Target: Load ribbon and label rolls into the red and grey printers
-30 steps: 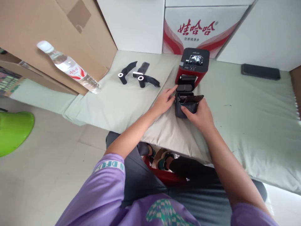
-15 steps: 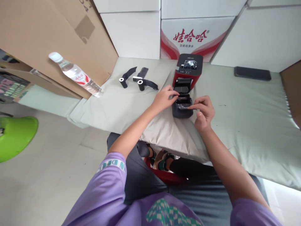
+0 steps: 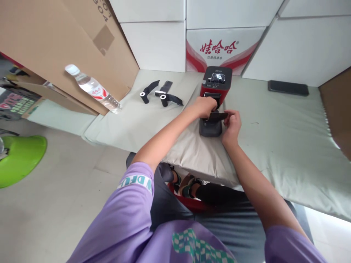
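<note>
A small red and black label printer [image 3: 215, 84] stands on a pale green padded surface [image 3: 274, 138], with a black front section [image 3: 210, 128] toward me. My left hand [image 3: 204, 106] rests on top of the black hinged lid, fingers curled over it. My right hand [image 3: 231, 122] pinches the right end of a dark strip [image 3: 219, 116] that lies across the top of the front section. Whether the lid is fully down I cannot tell.
Two black ribbon rolls with loose tails [image 3: 161, 95] lie left of the printer. A water bottle [image 3: 92, 88] leans on a cardboard box [image 3: 68, 47]. A black phone [image 3: 288, 87] lies at the back right. White cartons [image 3: 219, 47] line the back. A green stool [image 3: 20, 157] stands on the floor.
My left hand moved from the printer's left side onto its lid. My right hand left the front body and now pinches the dark strip. The lid has come down.
</note>
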`<state>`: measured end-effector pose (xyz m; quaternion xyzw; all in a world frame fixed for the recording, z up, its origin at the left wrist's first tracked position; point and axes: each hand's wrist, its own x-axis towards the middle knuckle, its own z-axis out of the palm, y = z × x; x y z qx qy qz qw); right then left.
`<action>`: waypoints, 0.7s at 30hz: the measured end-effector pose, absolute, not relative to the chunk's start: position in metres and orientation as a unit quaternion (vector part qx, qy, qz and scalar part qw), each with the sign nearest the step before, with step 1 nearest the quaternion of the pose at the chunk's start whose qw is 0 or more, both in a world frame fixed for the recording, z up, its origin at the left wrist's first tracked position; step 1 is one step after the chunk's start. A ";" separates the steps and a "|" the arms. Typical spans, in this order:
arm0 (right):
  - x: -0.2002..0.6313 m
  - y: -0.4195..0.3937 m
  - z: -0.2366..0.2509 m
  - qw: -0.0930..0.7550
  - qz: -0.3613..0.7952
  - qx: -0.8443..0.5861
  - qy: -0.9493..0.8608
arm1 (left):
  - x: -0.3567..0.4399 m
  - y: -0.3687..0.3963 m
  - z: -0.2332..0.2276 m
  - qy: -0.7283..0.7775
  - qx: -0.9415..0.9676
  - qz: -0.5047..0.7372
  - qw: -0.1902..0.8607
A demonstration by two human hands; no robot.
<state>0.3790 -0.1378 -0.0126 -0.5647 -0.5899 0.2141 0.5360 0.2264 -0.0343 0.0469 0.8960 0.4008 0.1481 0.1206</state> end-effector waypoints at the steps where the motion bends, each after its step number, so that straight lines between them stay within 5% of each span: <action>1: 0.378 -0.134 -0.015 0.569 0.233 -0.559 -0.556 | 0.220 -0.038 0.053 0.403 0.898 0.125 0.128; 4: 0.375 -0.127 -0.020 0.631 0.274 -0.532 -0.494 | 0.201 -0.050 0.066 0.399 0.893 0.141 0.157; 21: 0.381 -0.119 -0.014 0.657 0.313 -0.542 -0.419 | 0.205 -0.041 0.059 0.297 0.901 0.234 0.213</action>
